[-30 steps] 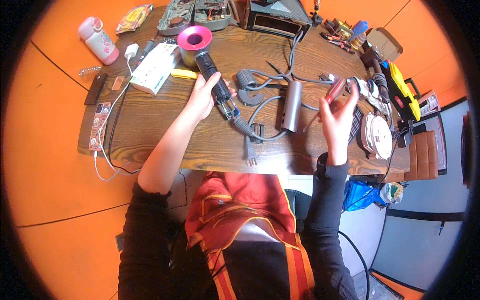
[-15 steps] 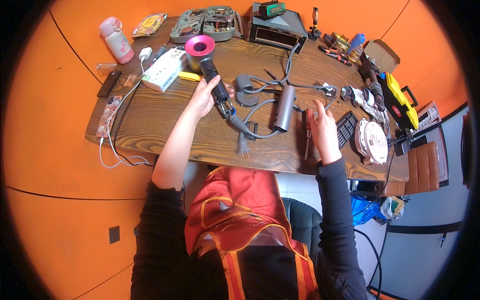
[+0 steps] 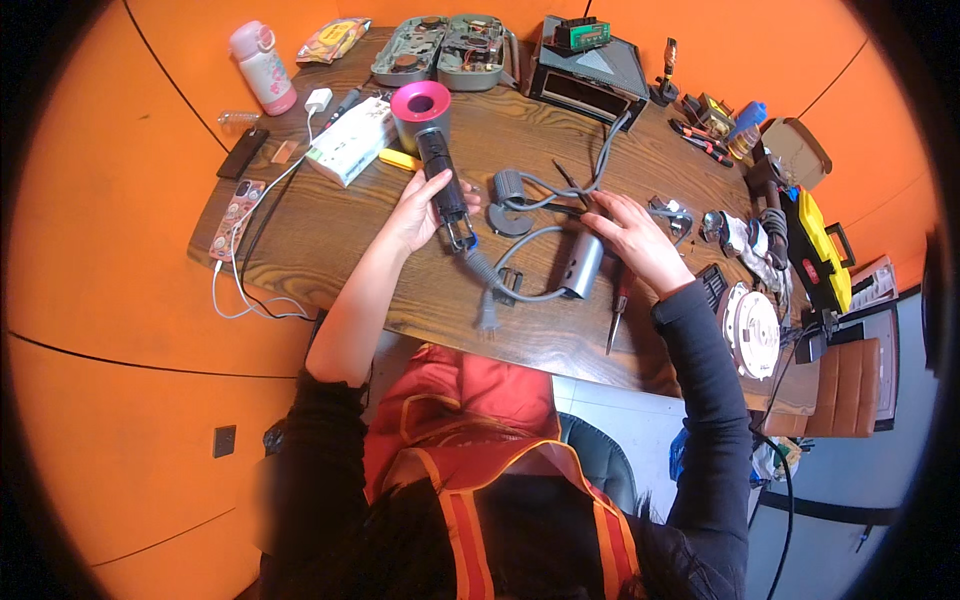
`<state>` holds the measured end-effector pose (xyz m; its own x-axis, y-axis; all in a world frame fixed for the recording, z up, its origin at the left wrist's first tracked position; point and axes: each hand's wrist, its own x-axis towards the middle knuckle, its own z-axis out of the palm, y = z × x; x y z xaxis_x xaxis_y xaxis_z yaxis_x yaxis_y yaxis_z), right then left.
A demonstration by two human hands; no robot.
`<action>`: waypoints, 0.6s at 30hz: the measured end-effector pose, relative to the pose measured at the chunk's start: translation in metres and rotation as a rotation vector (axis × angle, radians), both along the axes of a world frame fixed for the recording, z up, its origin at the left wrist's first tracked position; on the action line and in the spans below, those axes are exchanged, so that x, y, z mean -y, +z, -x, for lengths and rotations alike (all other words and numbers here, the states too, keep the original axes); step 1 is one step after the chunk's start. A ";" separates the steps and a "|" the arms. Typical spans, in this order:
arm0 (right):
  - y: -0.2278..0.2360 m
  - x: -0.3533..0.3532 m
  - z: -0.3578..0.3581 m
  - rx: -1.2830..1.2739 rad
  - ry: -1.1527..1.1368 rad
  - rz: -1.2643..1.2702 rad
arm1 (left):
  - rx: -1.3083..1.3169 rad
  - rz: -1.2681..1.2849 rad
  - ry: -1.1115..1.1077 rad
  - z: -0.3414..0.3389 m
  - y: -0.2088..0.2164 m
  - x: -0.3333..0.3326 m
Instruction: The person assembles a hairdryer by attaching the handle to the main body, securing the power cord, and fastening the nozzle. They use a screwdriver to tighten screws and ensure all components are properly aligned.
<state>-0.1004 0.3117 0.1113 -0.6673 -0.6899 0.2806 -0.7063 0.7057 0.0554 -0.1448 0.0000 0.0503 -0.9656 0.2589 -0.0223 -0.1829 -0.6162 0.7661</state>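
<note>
My left hand [image 3: 414,212] is wrapped round the bare black handle of a hair dryer [image 3: 436,152]. Its round head has a magenta ring, and the handle's lower end shows exposed metal parts and a grey cord. My right hand [image 3: 640,238] lies with fingers stretched over the far end of a grey cylindrical sleeve [image 3: 582,266]. Beside its fingertips is a dark, thin pointed tool [image 3: 570,178]; whether they touch it I cannot tell. A screwdriver [image 3: 621,296] with a red handle rests on the table below that hand. A grey round cap-like part [image 3: 508,186] sits among the cord loops.
A white box [image 3: 350,150], a phone [image 3: 236,220] and a bottle [image 3: 264,75] stand or lie at left. At the back are an opened green case [image 3: 470,60] and a black box-shaped device [image 3: 590,75]. A white round part [image 3: 752,330] and a yellow-black toolbox [image 3: 820,245] are at right.
My right hand has let go of the screwdriver, which now lies on the table, and moved left to the grey sleeve. The left hand still holds the hair dryer; the whole view has shifted slightly.
</note>
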 end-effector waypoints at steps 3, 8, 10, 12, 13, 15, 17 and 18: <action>0.003 -0.009 -0.003 0.027 0.025 0.056 | -0.018 -0.037 -0.148 -0.003 0.000 0.005; 0.001 -0.019 -0.001 0.117 0.070 0.202 | 0.000 -0.013 -0.223 -0.003 0.003 0.007; -0.001 -0.021 0.002 0.165 0.069 0.248 | -0.029 -0.060 -0.219 -0.004 0.009 0.006; -0.001 -0.022 0.005 0.187 0.081 0.293 | -0.035 -0.106 -0.168 -0.007 0.017 0.004; -0.001 -0.022 0.006 0.184 0.088 0.312 | -0.062 -0.086 -0.156 -0.009 0.022 0.003; 0.000 -0.021 0.008 0.234 0.076 0.377 | -0.126 -0.029 -0.106 -0.014 0.034 0.003; 0.001 -0.020 0.010 0.224 0.072 0.393 | -0.173 -0.015 -0.058 -0.019 0.045 0.005; 0.002 -0.018 0.011 0.195 0.074 0.380 | -0.196 -0.054 -0.032 -0.022 0.051 0.007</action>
